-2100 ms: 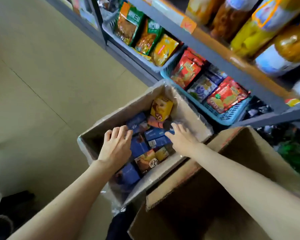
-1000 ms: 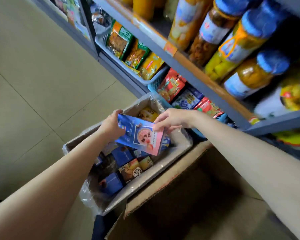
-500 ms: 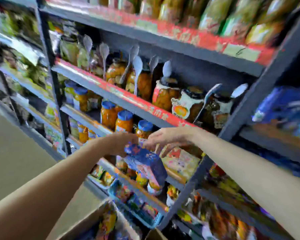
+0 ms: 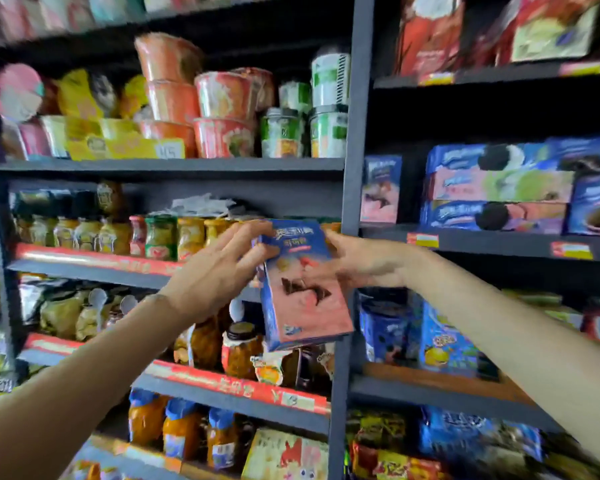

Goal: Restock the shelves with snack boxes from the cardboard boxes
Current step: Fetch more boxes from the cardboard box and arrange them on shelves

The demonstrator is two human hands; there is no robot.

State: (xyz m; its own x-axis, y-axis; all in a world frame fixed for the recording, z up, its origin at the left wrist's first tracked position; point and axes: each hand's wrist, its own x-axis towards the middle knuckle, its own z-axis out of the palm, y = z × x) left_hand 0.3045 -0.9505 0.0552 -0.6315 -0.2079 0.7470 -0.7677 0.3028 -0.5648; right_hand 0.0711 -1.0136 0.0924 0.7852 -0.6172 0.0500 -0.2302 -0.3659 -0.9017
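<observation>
Blue and pink snack box [image 4: 300, 285] held upright in the air before the shelf upright [image 4: 355, 133], right hand [image 4: 364, 263] gripping its right edge, left hand [image 4: 219, 268] fingers [image 4: 246, 237] spread touching its left side, matching boxes [image 4: 499, 188] on right shelf, jars [image 4: 160, 233] behind

A blue-and-pink snack box [image 4: 300, 289] is standing nearly upright, slightly tilted, in mid-air before the dark shelf upright [image 4: 355, 133], its printed front facing outward.

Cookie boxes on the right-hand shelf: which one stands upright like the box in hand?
The lone blue-and-pink box at that shelf's left end, beside the post. The others lie flat in a stack.
</observation>
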